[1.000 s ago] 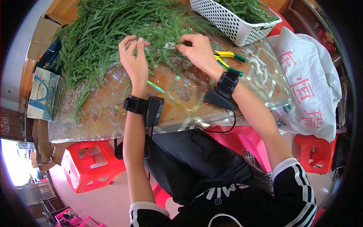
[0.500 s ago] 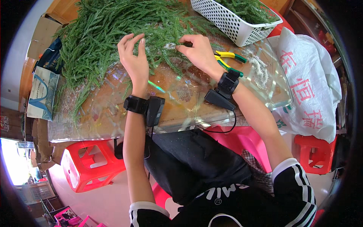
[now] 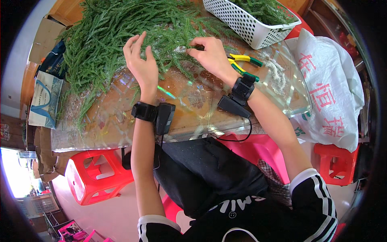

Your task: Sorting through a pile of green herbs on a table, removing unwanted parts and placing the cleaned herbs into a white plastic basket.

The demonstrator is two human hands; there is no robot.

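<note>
A large heap of green needle-leaved sprigs point(image 3: 109, 44), dusted with white bits, covers the far left and middle of the table. At the heap's near side my left hand point(image 3: 141, 66) is raised, its fingers spread and nothing in them. My right hand point(image 3: 211, 56) has thumb and index finger pinched on a green sprig point(image 3: 177, 60) at the heap's right edge; the exact grip point is partly hidden by the fingers. Just right of that hand, yellow-and-green-handled pliers point(image 3: 244, 64) lie on the table.
A white perforated basket point(image 3: 252, 34) of more sprigs stands at the back right. White powder point(image 3: 278, 76) is scattered on the film-covered table point(image 3: 193, 117). A white woven sack point(image 3: 330, 88) hangs by the right edge. Bags point(image 3: 46, 99) stand left; a red stool point(image 3: 96, 175) is below.
My left hand has shifted slightly left, with its fingers turned and spread a little more. My right hand stays nearly still at the sprig.
</note>
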